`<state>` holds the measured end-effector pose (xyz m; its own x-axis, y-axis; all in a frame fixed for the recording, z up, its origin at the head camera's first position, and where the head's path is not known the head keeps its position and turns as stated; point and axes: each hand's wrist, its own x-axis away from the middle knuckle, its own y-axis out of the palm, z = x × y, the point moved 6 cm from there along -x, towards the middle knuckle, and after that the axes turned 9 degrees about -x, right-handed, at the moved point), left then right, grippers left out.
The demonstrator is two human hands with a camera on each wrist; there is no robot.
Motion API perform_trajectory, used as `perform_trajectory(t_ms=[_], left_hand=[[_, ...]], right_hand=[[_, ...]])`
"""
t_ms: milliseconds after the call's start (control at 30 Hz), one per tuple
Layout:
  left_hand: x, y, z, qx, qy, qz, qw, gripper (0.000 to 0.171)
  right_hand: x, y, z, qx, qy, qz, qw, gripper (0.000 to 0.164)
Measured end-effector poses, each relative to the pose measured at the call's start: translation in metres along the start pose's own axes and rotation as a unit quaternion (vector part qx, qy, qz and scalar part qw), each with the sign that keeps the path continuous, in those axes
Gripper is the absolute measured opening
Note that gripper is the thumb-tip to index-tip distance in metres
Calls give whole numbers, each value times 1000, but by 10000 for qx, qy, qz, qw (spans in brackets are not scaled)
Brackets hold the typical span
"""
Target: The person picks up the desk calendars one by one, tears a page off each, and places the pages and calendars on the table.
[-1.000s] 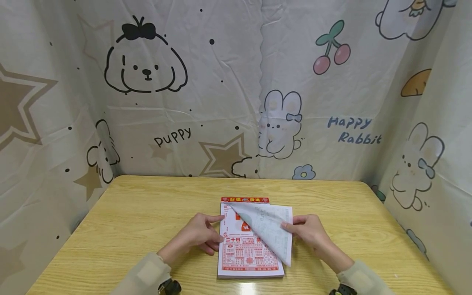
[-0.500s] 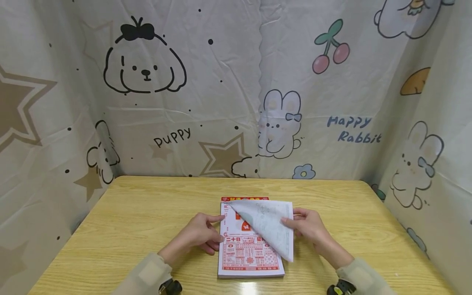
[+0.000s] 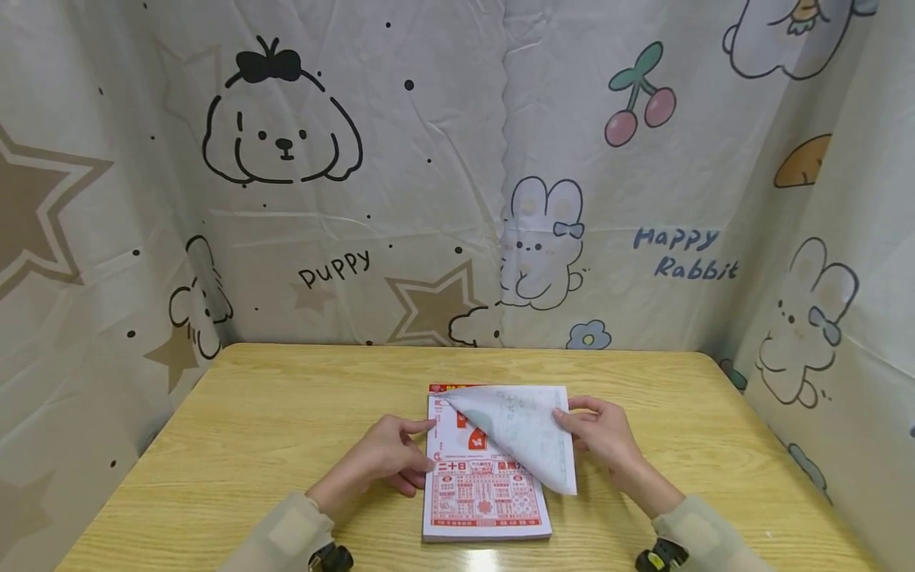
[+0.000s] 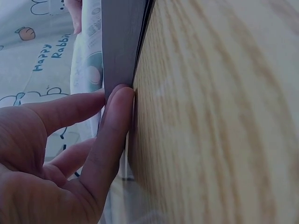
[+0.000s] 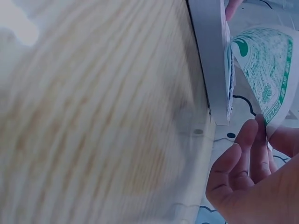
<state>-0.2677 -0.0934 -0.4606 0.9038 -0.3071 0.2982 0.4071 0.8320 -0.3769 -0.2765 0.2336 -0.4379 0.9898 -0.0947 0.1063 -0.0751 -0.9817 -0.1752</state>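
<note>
A thick tear-off calendar (image 3: 486, 502) printed in red lies on the table. Its top page (image 3: 525, 421) is folded back diagonally from the upper left, pale reverse up. My right hand (image 3: 604, 433) pinches that page's right edge between thumb and fingers. In the right wrist view the page (image 5: 275, 65) shows green print and curves away from the grey side of the block. At the calendar's left edge, my left hand (image 3: 389, 453) grips it; the left wrist view shows the thumb at the upper edge and a finger (image 4: 119, 112) against the side, low by the table.
The wood-grain table (image 3: 300, 397) carries the calendar near its front edge. A printed curtain (image 3: 429, 206) with cartoon animals and stars hangs behind the table and along both sides.
My right hand has moved slightly away from me, drawing the page upward. Its free lower corner has risen, and the page now covers most of the red header strip. My left hand stays put.
</note>
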Motion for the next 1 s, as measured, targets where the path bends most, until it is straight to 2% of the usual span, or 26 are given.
perform_trajectory(t_ms=[267,533,733,1000], left_hand=[[0,0,-2,34,-3,11,10000,76],[0,-1,-1,-124,-144,163,9997,73],[-1,-1,0,-139,-103,162,9997,73],[-1,-1,-1,-124,-146,138,9997,73]], right_hand=[[1,-1,6,117,90,38,9999,23],[2,-1,9,156,102,-40,9998,20],[1,-3,11,252,213,-75,9994,18],[-1,-15,19,521,455,62,9976,19]])
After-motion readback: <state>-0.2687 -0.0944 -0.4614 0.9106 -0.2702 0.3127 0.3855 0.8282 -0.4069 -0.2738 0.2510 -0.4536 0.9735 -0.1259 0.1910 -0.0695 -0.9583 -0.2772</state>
